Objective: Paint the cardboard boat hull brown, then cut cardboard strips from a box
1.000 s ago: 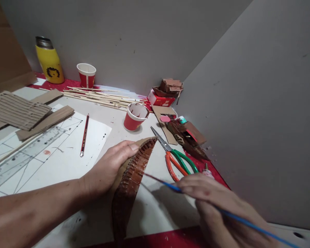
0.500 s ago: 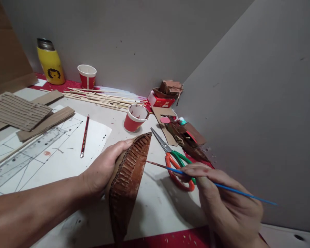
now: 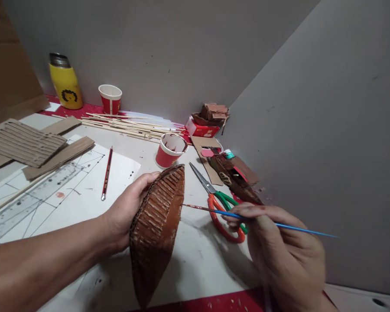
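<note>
Tabletop (image 3: 204,264) stretched pale beneath your work, with red along its near side. Over its near middle you held a boat-shaped brown piece (image 3: 159,229), one pointed end far, the other near. You had just rolled it: a second earlier its ridged face stood narrow and steep, but now it opened broadly toward you, leaving more of the ridges exposed to paint. Your right hand (image 3: 282,255), over to the right, had thumb and fingers pinched around a handle. Your left hand (image 3: 123,212) gripped the piece from the left, thumb at its edge; the other fingers were hidden, so their spread could not be told. Scissors (image 3: 211,189) lay to its right, and a red-and-white cup (image 3: 167,156) stood just past its far tip. Your thin blue paintbrush (image 3: 227,213) had flattened to nearly level, its bristles at the piece's right edge, contact unclear.
</note>
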Motion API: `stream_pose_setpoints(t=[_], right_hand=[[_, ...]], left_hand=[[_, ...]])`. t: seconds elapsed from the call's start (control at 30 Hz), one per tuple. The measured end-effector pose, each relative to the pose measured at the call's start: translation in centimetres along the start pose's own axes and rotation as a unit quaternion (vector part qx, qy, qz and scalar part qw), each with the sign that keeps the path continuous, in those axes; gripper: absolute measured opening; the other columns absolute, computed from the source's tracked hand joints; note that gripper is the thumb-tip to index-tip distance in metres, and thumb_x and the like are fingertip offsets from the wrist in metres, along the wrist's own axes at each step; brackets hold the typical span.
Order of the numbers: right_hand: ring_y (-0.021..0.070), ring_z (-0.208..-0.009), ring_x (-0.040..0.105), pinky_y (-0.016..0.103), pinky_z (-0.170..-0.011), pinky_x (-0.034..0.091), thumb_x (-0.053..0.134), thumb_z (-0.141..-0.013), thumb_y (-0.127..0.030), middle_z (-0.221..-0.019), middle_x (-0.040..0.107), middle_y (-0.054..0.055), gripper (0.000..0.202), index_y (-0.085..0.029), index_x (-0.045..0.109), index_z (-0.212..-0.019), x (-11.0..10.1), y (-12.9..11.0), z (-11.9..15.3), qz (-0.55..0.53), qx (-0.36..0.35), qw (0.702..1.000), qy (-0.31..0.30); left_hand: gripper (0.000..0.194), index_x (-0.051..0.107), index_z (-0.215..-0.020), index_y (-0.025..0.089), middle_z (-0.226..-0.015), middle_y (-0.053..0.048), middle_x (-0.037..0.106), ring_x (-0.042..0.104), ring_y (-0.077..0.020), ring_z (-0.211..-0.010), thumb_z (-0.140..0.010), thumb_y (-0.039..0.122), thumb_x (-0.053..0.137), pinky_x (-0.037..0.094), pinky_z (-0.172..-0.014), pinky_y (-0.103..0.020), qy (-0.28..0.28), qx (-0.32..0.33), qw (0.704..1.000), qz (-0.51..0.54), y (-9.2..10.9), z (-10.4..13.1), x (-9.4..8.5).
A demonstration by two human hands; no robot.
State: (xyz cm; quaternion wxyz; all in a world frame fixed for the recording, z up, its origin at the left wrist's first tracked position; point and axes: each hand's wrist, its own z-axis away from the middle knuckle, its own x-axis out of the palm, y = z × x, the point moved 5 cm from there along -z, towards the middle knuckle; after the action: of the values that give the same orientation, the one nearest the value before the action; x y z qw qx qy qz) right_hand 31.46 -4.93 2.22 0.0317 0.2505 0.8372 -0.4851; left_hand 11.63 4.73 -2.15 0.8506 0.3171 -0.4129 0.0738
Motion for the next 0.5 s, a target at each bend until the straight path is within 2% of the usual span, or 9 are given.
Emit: stream_pose_setpoints(t=[0.07, 0.17, 0.27, 0.4, 0.5], right_hand=[[0.0165, -0.072, 0.071, 0.028, -0.061, 0.06, 0.06, -0.096, -0.025, -0.088, 0.072, 0.006, 0.012, -0.02, 0.071, -0.096, -0.03, 0.47, -0.09, -0.017, 0.024, 1.0, -0.007], [0.0171, -0.073, 0.071, 0.026, -0.06, 0.06, 0.06, -0.096, -0.027, -0.085, 0.071, 0.006, 0.013, -0.02, 0.071, -0.094, -0.03, 0.55, -0.07, -0.055, 0.039, 0.997, -0.022], [0.0162, -0.076, 0.071, 0.024, -0.06, 0.059, 0.057, -0.098, -0.024, -0.087, 0.071, 0.004, 0.014, -0.023, 0.071, -0.098, -0.05, 0.37, -0.04, -0.085, 0.036, 0.996, -0.023], [0.0131, -0.073, 0.069, 0.022, -0.064, 0.06, 0.055, -0.098, -0.02, -0.091, 0.072, 0.004, 0.016, -0.023, 0.071, -0.1, 0.14, 0.36, -0.12, -0.07, 0.041, 0.997, -0.018], [0.0142, -0.075, 0.068, 0.024, -0.064, 0.059, 0.055, -0.098, -0.022, -0.085, 0.07, 0.005, 0.016, -0.021, 0.071, -0.097, 0.57, 0.02, -0.14, -0.081, 0.038, 0.995, -0.054]], left_hand=[[0.022, 0.069, -0.078, 0.017, -0.066, -0.002, 0.069, 0.063, -0.0147, -0.058, -0.08, 0.038, 0.062, 0.048, -0.058, -0.026, 0.014, -0.019, 1.0, 0.001, -0.04, -0.04, -0.17], [0.023, 0.069, -0.075, 0.017, -0.065, -0.003, 0.07, 0.063, -0.0157, -0.057, -0.078, 0.039, 0.061, 0.05, -0.062, -0.028, 0.0, -0.035, 0.999, 0.01, -0.01, -0.07, -0.14], [0.026, 0.07, -0.077, 0.017, -0.069, -0.005, 0.072, 0.064, -0.017, -0.059, -0.078, 0.041, 0.061, 0.052, -0.065, -0.031, -0.028, -0.037, 0.999, 0.019, 0.12, -0.07, -0.01], [0.03, 0.072, -0.078, 0.015, -0.072, -0.008, 0.074, 0.066, -0.0185, -0.059, -0.077, 0.044, 0.061, 0.053, -0.064, -0.032, -0.025, -0.052, 0.998, 0.01, 0.2, -0.05, -0.04], [0.033, 0.072, -0.073, 0.014, -0.068, -0.008, 0.073, 0.067, -0.0185, -0.059, -0.076, 0.045, 0.06, 0.053, -0.063, -0.031, -0.024, -0.065, 0.997, 0.018, 0.32, -0.03, 0.1]])
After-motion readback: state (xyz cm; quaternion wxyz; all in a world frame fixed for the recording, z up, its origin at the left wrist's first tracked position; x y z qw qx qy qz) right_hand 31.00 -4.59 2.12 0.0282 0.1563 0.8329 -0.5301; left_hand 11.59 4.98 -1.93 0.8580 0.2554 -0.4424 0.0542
